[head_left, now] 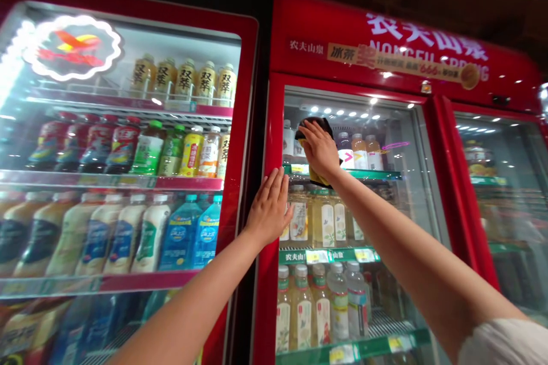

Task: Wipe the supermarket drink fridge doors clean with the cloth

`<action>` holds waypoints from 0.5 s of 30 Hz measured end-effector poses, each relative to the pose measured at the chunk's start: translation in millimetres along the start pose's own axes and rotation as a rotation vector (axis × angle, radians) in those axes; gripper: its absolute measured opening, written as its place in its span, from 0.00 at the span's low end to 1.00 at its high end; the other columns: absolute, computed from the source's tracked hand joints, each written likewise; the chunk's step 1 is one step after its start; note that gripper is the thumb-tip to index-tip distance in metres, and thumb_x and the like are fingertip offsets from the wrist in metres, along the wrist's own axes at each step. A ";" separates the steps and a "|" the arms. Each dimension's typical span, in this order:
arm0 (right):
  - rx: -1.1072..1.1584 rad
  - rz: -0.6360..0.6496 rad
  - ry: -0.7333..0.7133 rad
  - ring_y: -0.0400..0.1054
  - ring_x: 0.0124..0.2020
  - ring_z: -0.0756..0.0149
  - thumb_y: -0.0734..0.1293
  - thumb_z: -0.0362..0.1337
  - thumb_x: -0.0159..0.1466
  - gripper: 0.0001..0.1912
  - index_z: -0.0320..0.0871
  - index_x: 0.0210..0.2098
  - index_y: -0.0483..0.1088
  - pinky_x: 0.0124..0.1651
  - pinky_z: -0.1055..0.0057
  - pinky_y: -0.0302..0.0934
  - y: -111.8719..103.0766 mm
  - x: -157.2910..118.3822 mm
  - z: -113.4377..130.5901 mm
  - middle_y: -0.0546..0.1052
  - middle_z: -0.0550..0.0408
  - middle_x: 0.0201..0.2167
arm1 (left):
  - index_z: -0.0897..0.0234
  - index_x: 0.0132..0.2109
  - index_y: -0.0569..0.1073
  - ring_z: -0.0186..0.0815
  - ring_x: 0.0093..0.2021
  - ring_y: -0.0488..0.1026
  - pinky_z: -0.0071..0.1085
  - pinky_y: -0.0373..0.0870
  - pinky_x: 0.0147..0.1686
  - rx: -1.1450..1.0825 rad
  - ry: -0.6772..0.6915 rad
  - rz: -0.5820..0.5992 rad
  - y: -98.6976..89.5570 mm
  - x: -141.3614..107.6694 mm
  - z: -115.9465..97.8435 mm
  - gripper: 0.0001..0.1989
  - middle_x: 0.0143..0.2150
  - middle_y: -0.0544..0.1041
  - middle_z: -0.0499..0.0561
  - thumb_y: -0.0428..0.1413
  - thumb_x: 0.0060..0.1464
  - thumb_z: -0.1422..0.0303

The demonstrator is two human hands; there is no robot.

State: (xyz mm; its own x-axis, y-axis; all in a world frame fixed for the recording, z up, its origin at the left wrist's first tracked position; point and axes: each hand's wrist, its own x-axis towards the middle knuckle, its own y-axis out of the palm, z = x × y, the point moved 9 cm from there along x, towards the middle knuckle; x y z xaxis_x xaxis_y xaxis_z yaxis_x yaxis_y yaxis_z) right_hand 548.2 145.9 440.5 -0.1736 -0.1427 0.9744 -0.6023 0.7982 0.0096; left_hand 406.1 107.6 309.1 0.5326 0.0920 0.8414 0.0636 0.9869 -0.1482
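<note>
My right hand (320,149) presses a dark cloth with yellow parts (320,178) against the upper glass door (402,120) of a red drinks fridge (280,28). The cloth shows above the fingers and below the palm. My left hand (269,205) lies flat on the red left frame of the same door, fingers stretched upward, holding nothing. Behind the glass, near the cloth, stand bottles with white labels (359,151). Lower shelves hold bottles of pale yellow drink (327,219).
A second red fridge (250,68) stands at the left, with a dark gap between the two. Its shelves carry rows of bottles (160,234), and a lit oval sign (75,48) glows at its top. Another glass door (505,194) is at the far right.
</note>
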 end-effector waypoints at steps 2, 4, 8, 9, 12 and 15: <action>0.009 0.023 -0.034 0.54 0.73 0.54 0.57 0.35 0.71 0.24 0.46 0.65 0.66 0.70 0.48 0.57 7.3 2.6 14.6 0.65 0.52 0.70 | 0.76 0.74 0.50 0.48 0.77 0.45 0.47 0.52 0.74 0.012 0.009 0.008 -0.5 -3.8 -0.8 0.36 0.76 0.51 0.67 0.50 0.65 0.64; 0.026 0.087 -0.134 0.54 0.73 0.56 0.57 0.36 0.72 0.24 0.48 0.66 0.66 0.71 0.49 0.56 11.6 -8.4 33.0 0.65 0.54 0.70 | 0.77 0.72 0.54 0.48 0.77 0.48 0.46 0.53 0.74 0.025 0.015 0.016 -0.5 -8.8 -0.9 0.34 0.75 0.54 0.67 0.49 0.65 0.63; 0.040 0.225 -0.326 0.54 0.73 0.59 0.58 0.37 0.73 0.23 0.49 0.66 0.65 0.72 0.54 0.54 13.8 -39.8 58.8 0.63 0.56 0.71 | 0.78 0.70 0.59 0.48 0.75 0.52 0.45 0.55 0.73 0.052 0.012 0.015 -0.1 -17.7 1.3 0.31 0.73 0.60 0.67 0.48 0.66 0.63; 0.038 0.239 -0.340 0.54 0.73 0.60 0.58 0.37 0.73 0.24 0.49 0.67 0.65 0.73 0.54 0.54 14.2 -40.8 61.1 0.63 0.56 0.71 | 0.77 0.70 0.59 0.48 0.75 0.53 0.45 0.56 0.73 0.058 0.015 0.012 0.1 -18.9 1.6 0.31 0.73 0.60 0.67 0.48 0.66 0.63; 0.032 0.211 -0.269 0.54 0.73 0.59 0.58 0.35 0.73 0.24 0.49 0.67 0.64 0.72 0.52 0.54 16.2 -19.2 59.0 0.63 0.56 0.71 | 0.77 0.70 0.59 0.48 0.75 0.52 0.44 0.55 0.73 0.061 0.031 0.005 1.3 -20.3 2.0 0.32 0.73 0.60 0.67 0.48 0.67 0.62; 0.030 0.138 -0.134 0.54 0.73 0.56 0.58 0.33 0.72 0.25 0.47 0.67 0.64 0.72 0.49 0.54 17.2 12.1 52.3 0.63 0.53 0.71 | 0.77 0.72 0.55 0.47 0.76 0.49 0.44 0.54 0.73 0.045 0.041 0.006 2.8 -20.9 2.0 0.33 0.74 0.57 0.66 0.48 0.67 0.62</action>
State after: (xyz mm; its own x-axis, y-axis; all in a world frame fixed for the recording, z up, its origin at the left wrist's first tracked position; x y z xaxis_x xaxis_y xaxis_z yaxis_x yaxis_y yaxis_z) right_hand 495.0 127.3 440.8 -0.3570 -0.1117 0.9274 -0.5882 0.7981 -0.1303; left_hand 393.5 108.7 292.2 0.5674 0.0929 0.8182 0.0228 0.9915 -0.1283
